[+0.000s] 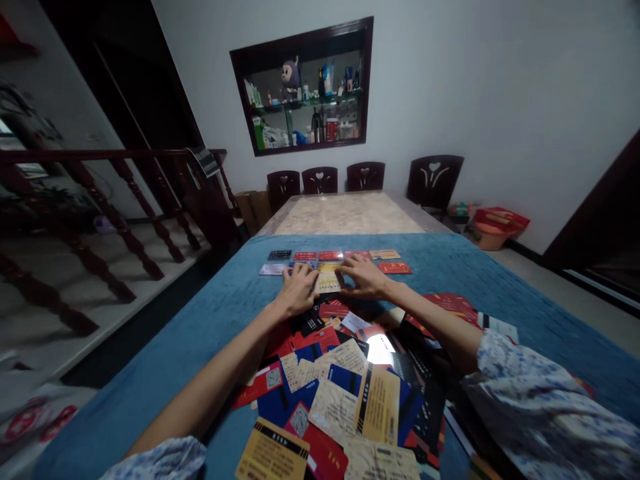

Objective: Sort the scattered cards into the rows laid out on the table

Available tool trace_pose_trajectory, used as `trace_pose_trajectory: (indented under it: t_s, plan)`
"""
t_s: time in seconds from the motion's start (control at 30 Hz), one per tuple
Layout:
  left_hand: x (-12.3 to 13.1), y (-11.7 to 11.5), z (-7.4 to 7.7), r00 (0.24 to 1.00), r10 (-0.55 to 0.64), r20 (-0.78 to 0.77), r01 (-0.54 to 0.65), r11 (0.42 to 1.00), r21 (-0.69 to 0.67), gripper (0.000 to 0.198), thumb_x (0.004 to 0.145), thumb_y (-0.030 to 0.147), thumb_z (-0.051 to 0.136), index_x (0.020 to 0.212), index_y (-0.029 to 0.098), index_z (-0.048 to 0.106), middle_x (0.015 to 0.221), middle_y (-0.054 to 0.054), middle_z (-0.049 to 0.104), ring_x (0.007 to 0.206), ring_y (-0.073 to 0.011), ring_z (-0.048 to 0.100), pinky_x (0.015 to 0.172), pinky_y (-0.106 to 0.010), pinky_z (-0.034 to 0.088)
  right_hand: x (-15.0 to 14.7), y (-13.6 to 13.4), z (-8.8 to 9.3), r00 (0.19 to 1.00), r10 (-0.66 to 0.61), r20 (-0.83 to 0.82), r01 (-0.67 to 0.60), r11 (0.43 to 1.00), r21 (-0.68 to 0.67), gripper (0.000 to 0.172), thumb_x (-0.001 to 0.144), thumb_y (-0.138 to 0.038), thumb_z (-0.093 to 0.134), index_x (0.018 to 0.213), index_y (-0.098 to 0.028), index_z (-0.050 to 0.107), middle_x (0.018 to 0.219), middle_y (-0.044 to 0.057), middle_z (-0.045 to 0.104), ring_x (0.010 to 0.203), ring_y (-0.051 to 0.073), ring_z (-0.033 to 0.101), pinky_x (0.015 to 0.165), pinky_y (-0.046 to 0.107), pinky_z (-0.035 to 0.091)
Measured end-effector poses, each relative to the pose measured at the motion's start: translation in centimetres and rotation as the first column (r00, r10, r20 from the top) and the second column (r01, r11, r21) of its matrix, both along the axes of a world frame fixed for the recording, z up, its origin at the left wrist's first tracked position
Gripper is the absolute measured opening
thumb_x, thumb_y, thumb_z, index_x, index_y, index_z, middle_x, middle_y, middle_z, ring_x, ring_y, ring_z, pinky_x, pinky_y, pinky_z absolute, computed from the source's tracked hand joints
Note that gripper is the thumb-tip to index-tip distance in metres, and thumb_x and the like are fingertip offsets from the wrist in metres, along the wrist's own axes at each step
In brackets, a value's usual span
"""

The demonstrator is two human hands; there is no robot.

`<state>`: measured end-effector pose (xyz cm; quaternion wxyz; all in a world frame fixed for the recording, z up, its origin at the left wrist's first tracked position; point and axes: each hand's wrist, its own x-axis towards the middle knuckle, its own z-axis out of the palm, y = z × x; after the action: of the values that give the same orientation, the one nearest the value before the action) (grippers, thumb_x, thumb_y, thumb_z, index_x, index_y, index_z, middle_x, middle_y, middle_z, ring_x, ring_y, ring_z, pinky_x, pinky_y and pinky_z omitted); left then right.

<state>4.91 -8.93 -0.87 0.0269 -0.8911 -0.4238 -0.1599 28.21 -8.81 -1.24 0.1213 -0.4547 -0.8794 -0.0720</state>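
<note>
A pale wall (415, 87) rises well beyond the card pile (345, 373), the nearest and densest thing in front of the person. The counter (350, 210) runs from under that pile away toward the wall, its beige top bare at the far end; a blue cloth (210, 320) covers the near part and lies directly beneath the pile. A dark wooden railing (100, 156) stands well to the pile's left. Beyond the pile, high in the wall, a framed niche (300, 39) holds bottles and a plush toy on its shelves, and dark chairs (434, 180) stand below it. An orange basin (489, 237) with a red bag sits on the floor, far off to the pile's right. At the pile's far edge, the left hand (300, 288) curls downward with bent fingers, and the right hand (364, 275) faces it, fingers slightly spread, thumb lower. Between them, just past the pile, a cream card (329, 283) lies with their fingers at its two sides; I cannot tell whether either pinches it. Farther from the pile, two rows of cards include a dark card (279, 255), a lilac card (273, 269), a gold card (385, 255) and a red card (395, 268).
</note>
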Motion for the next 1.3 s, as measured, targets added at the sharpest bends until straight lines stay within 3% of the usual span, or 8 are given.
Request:
trace_pose_trajectory:
  t_s: [0.13, 0.3, 0.43, 0.67, 1.1, 1.3]
  plan:
    - [1.6, 0.3, 0.1, 1.0, -0.024, -0.011, 0.024, 1.0, -0.02, 0.035, 0.076, 0.019, 0.07, 0.11, 0.02, 0.062, 0.122, -0.014, 0.057, 0.12, -0.0349, 0.043, 0.101, -0.058, 0.03, 1.6, 0.3, -0.1, 1.0, -0.022, 0.003, 0.022, 1.0, -0.01, 0.051, 0.078, -0.043, 0.074, 0.122, -0.019, 0.065, 0.117, 0.016, 0.061, 0.112, 0.032, 0.047, 0.085, 0.041, 0.041]
    - [3.8, 0.8, 0.2, 0.999, -0.036, -0.034, 0.035, 0.999, -0.029, 0.028, 0.075, 0.017, 0.07, 0.102, 0.019, 0.062, 0.121, -0.013, 0.057, 0.12, -0.0347, 0.043, 0.099, -0.056, 0.031, 3.4, 0.0, 0.2, 0.999, -0.037, 0.015, 0.038, 0.999, -0.015, 0.039, 0.079, -0.041, 0.074, 0.111, -0.02, 0.069, 0.112, 0.014, 0.063, 0.106, 0.03, 0.048, 0.087, 0.04, 0.039]
    - [5.2, 1.6, -0.1, 0.997, -0.046, -0.055, 0.044, 0.998, -0.038, 0.034, 0.075, 0.017, 0.07, 0.109, 0.018, 0.062, 0.123, -0.014, 0.057, 0.121, -0.0351, 0.043, 0.099, -0.057, 0.031, 4.6, 0.2, 0.4, 0.999, -0.042, 0.027, 0.043, 0.999, -0.026, 0.028, 0.079, -0.038, 0.073, 0.1, -0.02, 0.07, 0.108, 0.013, 0.064, 0.101, 0.029, 0.049, 0.084, 0.038, 0.039]
    - [7.1, 3.1, -0.4, 0.995, -0.073, -0.073, 0.071, 0.997, -0.033, 0.034, 0.076, 0.017, 0.068, 0.11, 0.018, 0.063, 0.121, -0.015, 0.057, 0.12, -0.0363, 0.043, 0.099, -0.06, 0.031, 6.3, 0.9, 0.4, 0.99, -0.121, 0.072, 0.125, 0.991, -0.043, 0.031, 0.078, -0.038, 0.074, 0.103, -0.021, 0.07, 0.113, 0.013, 0.064, 0.103, 0.03, 0.049, 0.081, 0.037, 0.039]
    - [10.2, 4.8, 0.1, 0.974, -0.031, -0.223, 0.019, 0.998, -0.056, 0.036, 0.082, 0.026, 0.064, 0.117, 0.021, 0.058, 0.133, -0.013, 0.053, 0.13, -0.0342, 0.036, 0.104, -0.059, 0.03, 8.2, 2.2, 0.6, 0.963, -0.212, 0.164, 0.233, 0.964, -0.124, 0.038, 0.081, -0.042, 0.067, 0.114, -0.024, 0.069, 0.125, 0.014, 0.061, 0.11, 0.033, 0.048, 0.081, 0.038, 0.038]
    - [11.2, 5.8, -0.1, 0.972, -0.03, -0.231, 0.012, 0.997, -0.079, 0.028, 0.082, 0.024, 0.063, 0.11, 0.02, 0.062, 0.13, -0.013, 0.056, 0.129, -0.0336, 0.037, 0.104, -0.058, 0.03, 8.2, 2.9, 0.8, 0.947, -0.263, 0.184, 0.294, 0.941, -0.169, 0.032, 0.082, -0.038, 0.063, 0.109, -0.022, 0.068, 0.12, 0.014, 0.063, 0.112, 0.032, 0.049, 0.079, 0.035, 0.038]
